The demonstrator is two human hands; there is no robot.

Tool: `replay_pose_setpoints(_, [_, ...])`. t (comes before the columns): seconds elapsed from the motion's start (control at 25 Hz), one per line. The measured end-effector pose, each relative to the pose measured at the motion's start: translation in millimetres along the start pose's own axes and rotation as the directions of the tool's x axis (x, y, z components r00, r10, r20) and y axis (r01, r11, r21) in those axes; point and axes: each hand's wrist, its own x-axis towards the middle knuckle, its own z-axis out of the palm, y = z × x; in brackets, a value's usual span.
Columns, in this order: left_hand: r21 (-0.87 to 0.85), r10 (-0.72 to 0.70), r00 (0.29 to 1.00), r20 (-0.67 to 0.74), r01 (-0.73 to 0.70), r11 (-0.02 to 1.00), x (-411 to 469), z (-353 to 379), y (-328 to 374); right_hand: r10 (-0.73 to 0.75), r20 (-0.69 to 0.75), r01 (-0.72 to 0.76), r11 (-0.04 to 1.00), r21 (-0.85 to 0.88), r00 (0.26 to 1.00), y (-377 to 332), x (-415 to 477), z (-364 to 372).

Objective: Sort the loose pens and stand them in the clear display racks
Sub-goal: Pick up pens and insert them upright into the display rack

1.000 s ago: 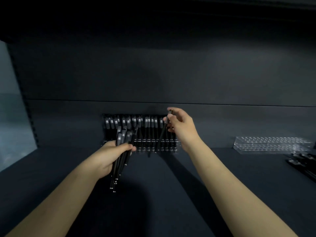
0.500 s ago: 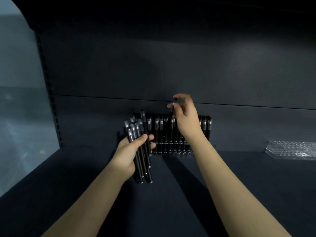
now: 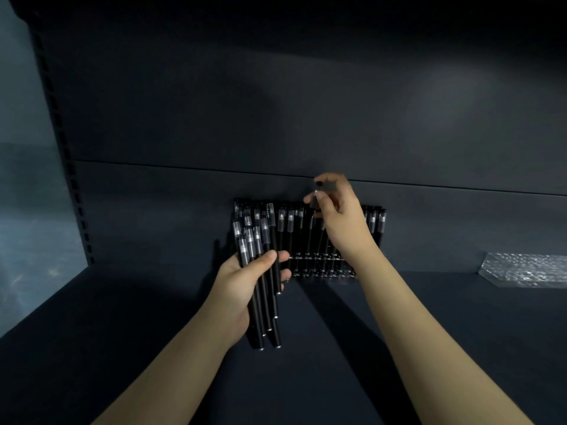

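Shelf (image 3: 122, 348): rack (image 3: 310, 265) against back wall (image 3: 429, 228); left hand (image 3: 242, 286) grips pens (image 3: 260, 240), right hand (image 3: 340, 222) pen (image 3: 314, 204).

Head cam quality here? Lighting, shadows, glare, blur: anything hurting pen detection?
Head view: dim; black pens in the left hand merge with the dark shelf, only their caps catch light; empty clear rack sparkles with glare; pen in the right hand blurred; left upright slants, wide-angle distortion.
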Motion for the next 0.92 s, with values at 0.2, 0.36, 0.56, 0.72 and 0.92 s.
replay_pose_setpoints(0.2, [0.015, 0.012, 1.000, 0.023, -0.012, 1.000, 0, 1, 0, 0.020, 0.066, -0.017, 0.999, -0.048, 0.998, 10, -2, -2])
replay_pose_setpoints(0.36, [0.019, 0.013, 1.000, 0.027, -0.014, 1.000, 1, -2, 0, -0.066, 0.177, 0.126, 0.927, -0.352, 0.982, 20, -5, 0])
replay_pose_setpoints(0.56, [0.002, 0.009, 0.999, 0.032, -0.009, 1.000, 1, -4, 1, -0.127, 0.024, 0.128, 0.929, -0.347, 0.992, 11, -1, -8])
replay_pose_setpoints(0.72, [0.033, 0.011, 0.999, 0.037, -0.012, 0.999, 3, -1, 1, 0.011, 0.099, -0.003, 0.997, -0.080, 0.995, -15, -3, -4])
replay_pose_setpoints(0.92, [0.004, 0.021, 1.000, 0.003, -0.021, 1.000, 4, 6, 3, 0.197, 0.286, -0.256, 0.949, 0.185, 0.938, -23, -3, 0])
